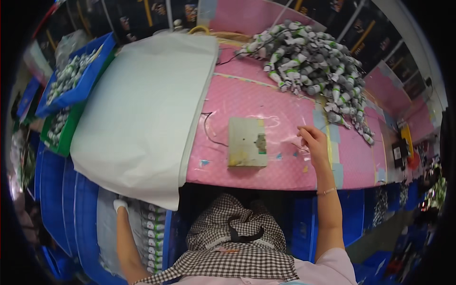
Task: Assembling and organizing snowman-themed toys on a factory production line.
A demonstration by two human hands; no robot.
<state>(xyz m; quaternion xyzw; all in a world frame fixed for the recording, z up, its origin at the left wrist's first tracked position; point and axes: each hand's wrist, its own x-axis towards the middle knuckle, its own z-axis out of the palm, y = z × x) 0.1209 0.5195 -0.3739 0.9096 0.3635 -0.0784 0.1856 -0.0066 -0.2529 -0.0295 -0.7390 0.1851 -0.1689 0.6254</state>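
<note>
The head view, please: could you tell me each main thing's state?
White sheet: spread out, front edge hanging
Upper blue bin: open, holding toy parts
Green bin: open, partly covered
Toy-part pile: loosely heaped
Beige box: resting, cutout exposed
Left hand: at lower blue bin, grip unclear
Right hand: raised, fingers bent, grip unclear

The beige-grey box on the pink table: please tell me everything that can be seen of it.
The beige-grey box looks hard and matte, with yellowish stains toward the near edge of its top. On its right part, a dark fitting sits above a small green patch. It rests on the pink table cover, roughly square to the near edge. A dark cable reaches its left side. The right hand is apart from it.
</note>
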